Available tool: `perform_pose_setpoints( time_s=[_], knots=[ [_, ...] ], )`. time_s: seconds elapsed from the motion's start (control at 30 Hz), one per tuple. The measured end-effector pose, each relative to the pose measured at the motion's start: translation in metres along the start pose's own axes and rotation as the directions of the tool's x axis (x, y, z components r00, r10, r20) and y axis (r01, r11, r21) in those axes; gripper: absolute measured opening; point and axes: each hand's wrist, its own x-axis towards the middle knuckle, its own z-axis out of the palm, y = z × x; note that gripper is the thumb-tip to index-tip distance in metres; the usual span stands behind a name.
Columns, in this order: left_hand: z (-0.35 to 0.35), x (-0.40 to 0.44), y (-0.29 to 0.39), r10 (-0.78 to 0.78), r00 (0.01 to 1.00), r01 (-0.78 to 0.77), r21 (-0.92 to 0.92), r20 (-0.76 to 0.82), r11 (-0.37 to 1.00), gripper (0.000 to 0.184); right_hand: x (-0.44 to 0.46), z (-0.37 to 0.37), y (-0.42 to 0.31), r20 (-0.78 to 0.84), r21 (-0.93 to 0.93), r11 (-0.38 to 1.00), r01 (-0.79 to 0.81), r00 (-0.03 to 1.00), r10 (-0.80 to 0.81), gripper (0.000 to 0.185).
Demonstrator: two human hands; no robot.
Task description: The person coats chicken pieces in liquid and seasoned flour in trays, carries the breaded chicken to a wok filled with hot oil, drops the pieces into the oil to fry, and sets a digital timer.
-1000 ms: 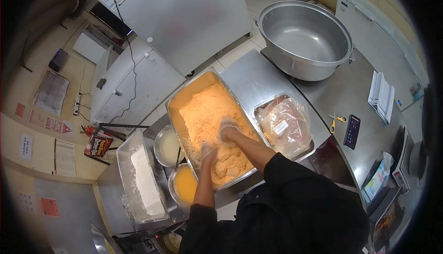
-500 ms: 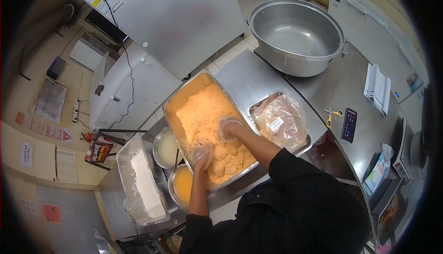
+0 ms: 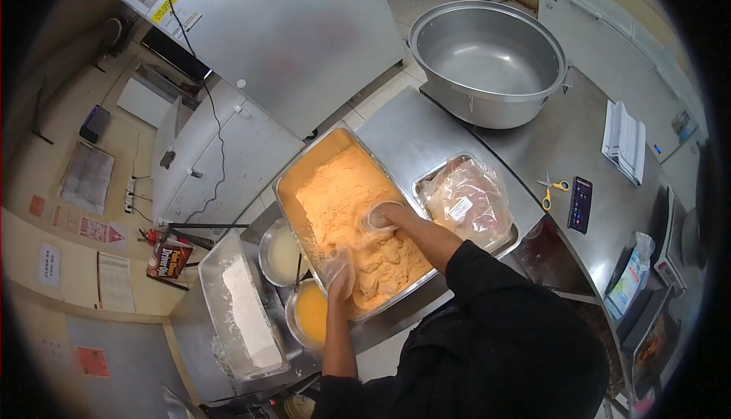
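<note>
Orange breading crumbs [image 3: 346, 183] fill much of a deep metal pan [image 3: 285, 179], with lumpy coated pieces [image 3: 392, 270] at the near end. My left hand [image 3: 339, 273], in a clear plastic glove, is at the pan's left side against the crumbs, its fingers stretched out. Further right, my gloved right hand [image 3: 383, 216] presses into the crumbs, which hide its fingers. Left of the pan stand a bowl of yellow liquid [image 3: 311, 312] and a bowl of pale liquid [image 3: 283, 251]. A tray of white flour [image 3: 250, 316] lies beyond them.
Plastic-wrapped raw meat [image 3: 468, 202] sits in a tray right of the pan. A large metal pot [image 3: 487, 61] stands behind it on the counter. Scissors [image 3: 550, 191], a phone [image 3: 580, 204] and papers [image 3: 624, 143] lie at the right. White freezers [image 3: 221, 152] line the back left.
My left hand has shifted slightly, its fingers now more upright along the crumbs. My right hand has sunk a little deeper into them. The whole view has tilted slightly.
</note>
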Motion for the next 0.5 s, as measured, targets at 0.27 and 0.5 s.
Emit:
perform_pose_setpoints(
  time_s=[0.27,0.5],
  knots=[
    [0.036,-0.01,-0.056,-0.201,0.97,0.216,-0.102,0.138,0.971,0.064,-0.112,-0.015,-0.07,-0.214,-0.392,0.913,-0.11,0.976,0.026,0.052],
    [0.034,-0.02,0.003,-0.232,0.97,0.239,-0.099,0.07,0.966,0.069,-0.027,0.022,-0.047,-0.361,-0.207,0.969,-0.138,0.931,0.056,0.048]
  ],
)
